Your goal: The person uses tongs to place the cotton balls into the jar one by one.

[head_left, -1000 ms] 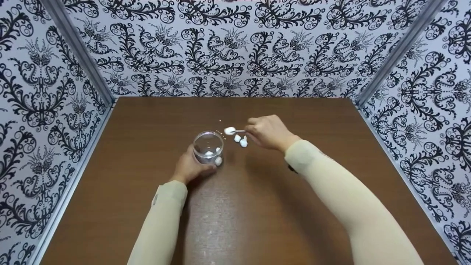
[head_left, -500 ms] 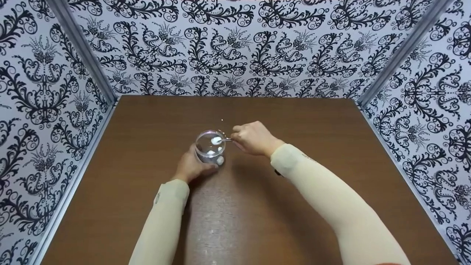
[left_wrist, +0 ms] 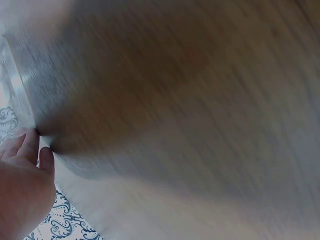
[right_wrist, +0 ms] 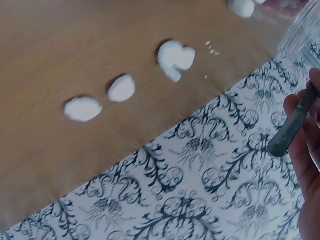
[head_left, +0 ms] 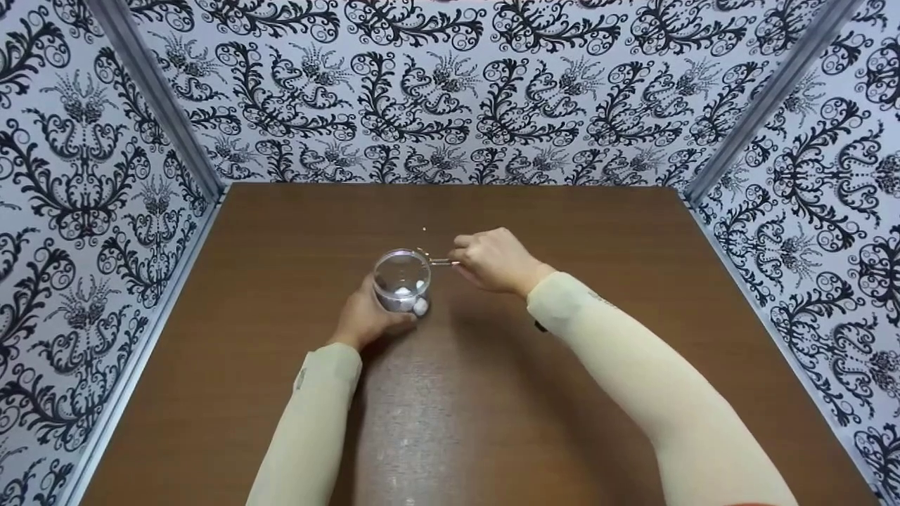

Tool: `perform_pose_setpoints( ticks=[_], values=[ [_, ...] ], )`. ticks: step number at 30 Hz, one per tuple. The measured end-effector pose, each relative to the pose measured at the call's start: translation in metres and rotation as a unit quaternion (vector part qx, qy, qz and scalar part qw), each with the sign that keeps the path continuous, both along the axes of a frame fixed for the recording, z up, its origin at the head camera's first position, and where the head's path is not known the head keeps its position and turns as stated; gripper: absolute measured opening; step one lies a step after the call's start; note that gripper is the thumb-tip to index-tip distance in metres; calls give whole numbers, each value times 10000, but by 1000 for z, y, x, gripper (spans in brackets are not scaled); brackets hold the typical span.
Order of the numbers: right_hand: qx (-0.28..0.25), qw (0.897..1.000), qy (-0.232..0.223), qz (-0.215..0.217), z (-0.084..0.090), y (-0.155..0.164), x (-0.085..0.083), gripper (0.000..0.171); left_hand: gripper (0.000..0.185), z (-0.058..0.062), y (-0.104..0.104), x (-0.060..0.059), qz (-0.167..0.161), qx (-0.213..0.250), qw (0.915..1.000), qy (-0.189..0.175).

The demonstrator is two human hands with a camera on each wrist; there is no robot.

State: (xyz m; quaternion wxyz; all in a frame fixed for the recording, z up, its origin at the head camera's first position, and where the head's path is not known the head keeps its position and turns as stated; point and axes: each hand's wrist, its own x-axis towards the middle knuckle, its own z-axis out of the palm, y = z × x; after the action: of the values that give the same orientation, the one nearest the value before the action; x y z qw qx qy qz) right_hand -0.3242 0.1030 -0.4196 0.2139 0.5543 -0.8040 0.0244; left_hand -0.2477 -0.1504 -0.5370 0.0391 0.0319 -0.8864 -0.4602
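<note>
Centre frame: left hand [head_left: 365, 318] gripping clear cup [head_left: 401, 279] on surface [head_left: 562, 211]; right hand [head_left: 498, 261] pinching spoon [head_left: 441, 261] at rim.

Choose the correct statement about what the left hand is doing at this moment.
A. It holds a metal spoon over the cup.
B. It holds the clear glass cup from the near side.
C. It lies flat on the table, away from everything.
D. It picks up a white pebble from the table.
B: in the head view the left hand is wrapped around the near side of the clear glass cup, while the right hand holds the spoon.
</note>
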Motion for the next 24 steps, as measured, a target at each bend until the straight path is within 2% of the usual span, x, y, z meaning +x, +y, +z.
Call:
perform_pose_setpoints(
  ticks=[7, 14, 19, 24],
  values=[
    [-168, 9988, -138, -449, -1, 54, -15, 5, 110, -1, -1, -1, -102, 65, 9999, 48],
    [-192, 9953, -120, -944, -23, 117, -27, 5, 109, 0, -2, -1, -97, 63, 9999, -12],
    [20, 9866, -333, -1595, -40, 148, -32, 3, 108, -1, -2, -1, -76, 15, 10000, -24],
    [236, 9761, -546, -2089, -50, 160, -32, 5, 107, -2, -2, -2, -39, -16, 10000, -21]
  ],
)
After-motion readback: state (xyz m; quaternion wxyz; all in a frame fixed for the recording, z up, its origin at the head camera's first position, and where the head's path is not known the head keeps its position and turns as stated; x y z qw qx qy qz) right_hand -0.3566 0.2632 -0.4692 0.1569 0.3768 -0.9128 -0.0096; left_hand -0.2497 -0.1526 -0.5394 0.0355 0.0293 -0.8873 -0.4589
